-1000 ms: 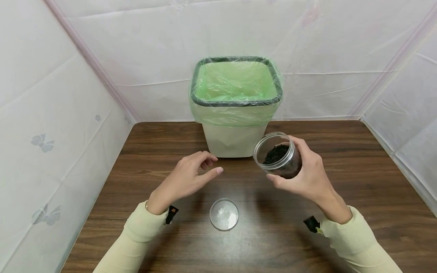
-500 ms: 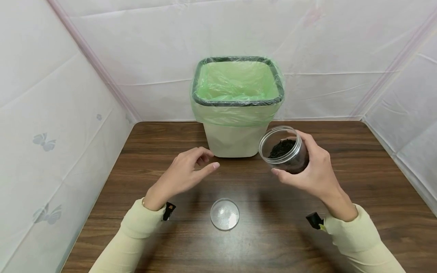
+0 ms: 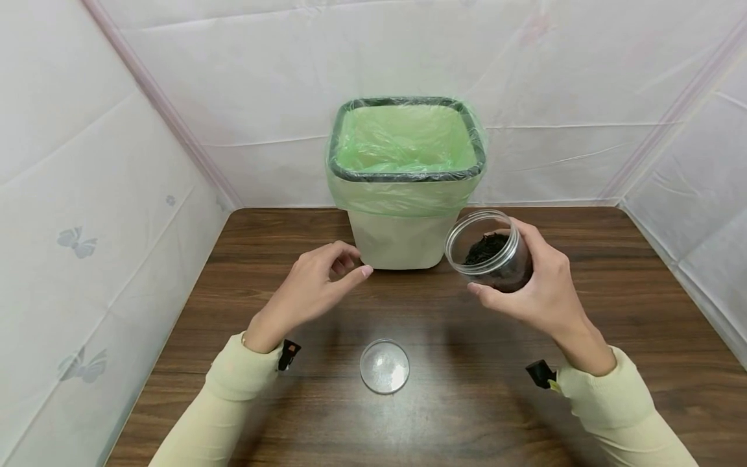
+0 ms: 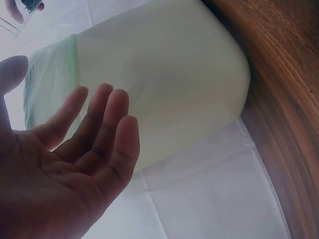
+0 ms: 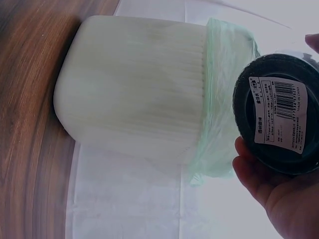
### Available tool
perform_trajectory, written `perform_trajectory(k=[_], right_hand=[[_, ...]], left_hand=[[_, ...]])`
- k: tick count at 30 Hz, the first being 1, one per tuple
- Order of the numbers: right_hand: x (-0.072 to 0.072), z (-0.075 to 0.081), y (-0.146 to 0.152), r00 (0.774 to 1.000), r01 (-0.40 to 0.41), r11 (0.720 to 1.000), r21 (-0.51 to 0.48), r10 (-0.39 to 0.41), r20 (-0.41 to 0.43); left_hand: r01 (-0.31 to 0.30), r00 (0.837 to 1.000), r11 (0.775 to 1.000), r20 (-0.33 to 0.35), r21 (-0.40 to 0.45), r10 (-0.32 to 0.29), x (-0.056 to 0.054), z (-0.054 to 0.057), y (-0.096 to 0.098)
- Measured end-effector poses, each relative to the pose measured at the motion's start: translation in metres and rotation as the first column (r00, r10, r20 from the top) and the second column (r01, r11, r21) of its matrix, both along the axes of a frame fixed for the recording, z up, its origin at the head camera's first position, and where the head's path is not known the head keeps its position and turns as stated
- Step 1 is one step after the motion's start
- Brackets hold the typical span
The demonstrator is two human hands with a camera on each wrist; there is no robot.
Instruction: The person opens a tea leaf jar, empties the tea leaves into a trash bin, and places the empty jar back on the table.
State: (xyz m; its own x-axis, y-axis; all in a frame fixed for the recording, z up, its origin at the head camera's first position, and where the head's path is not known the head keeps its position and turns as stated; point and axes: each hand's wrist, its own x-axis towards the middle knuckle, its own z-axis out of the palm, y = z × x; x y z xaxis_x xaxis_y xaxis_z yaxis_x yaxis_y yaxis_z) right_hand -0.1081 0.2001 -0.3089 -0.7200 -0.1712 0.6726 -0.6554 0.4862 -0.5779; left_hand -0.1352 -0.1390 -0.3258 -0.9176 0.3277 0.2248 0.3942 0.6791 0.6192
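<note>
My right hand point(image 3: 539, 279) grips a clear plastic jar point(image 3: 496, 263) around its side, held above the table and tilted with its mouth toward the left. Dark, shredded matter like loose tea leaves point(image 3: 487, 249) lies inside; no lid is on the jar. In the right wrist view a barcode label point(image 5: 281, 112) shows on the jar's base. My left hand point(image 3: 312, 285) hovers over the table near the bin's front left, fingers loosely bent and holding nothing; the left wrist view shows its palm point(image 4: 65, 184). Between the forearms a round clear lid point(image 3: 384, 366) lies flat on the table.
A pale bin point(image 3: 403, 240) with a dark rim and a green bag liner point(image 3: 408, 198) stands at the back middle of the brown wooden table point(image 3: 280, 227). White sheeting point(image 3: 262, 78) hangs behind and at both sides.
My right hand has moved right and slightly away from me with the jar. My left hand has shifted a little left and farther from me. The lid has stayed put on the table.
</note>
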Motion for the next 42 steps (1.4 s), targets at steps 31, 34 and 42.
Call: perform_trajectory(k=[31,34,42], right_hand=[[-0.010,0.000,0.011,0.998,0.047,0.999,-0.004,-0.047,0.034],[-0.011,0.000,0.011,0.999,0.045,0.999,0.001,-0.045,0.029],[-0.010,0.006,0.010,0.999,0.046,0.999,-0.005,-0.046,0.027]], left_hand=[[-0.033,0.999,0.998,-0.001,0.046,0.033,-0.013,0.021,0.001],[-0.037,0.999,0.998,0.008,0.048,0.037,-0.013,0.023,0.000],[-0.062,0.998,0.996,0.016,0.067,0.061,-0.016,0.028,-0.002]])
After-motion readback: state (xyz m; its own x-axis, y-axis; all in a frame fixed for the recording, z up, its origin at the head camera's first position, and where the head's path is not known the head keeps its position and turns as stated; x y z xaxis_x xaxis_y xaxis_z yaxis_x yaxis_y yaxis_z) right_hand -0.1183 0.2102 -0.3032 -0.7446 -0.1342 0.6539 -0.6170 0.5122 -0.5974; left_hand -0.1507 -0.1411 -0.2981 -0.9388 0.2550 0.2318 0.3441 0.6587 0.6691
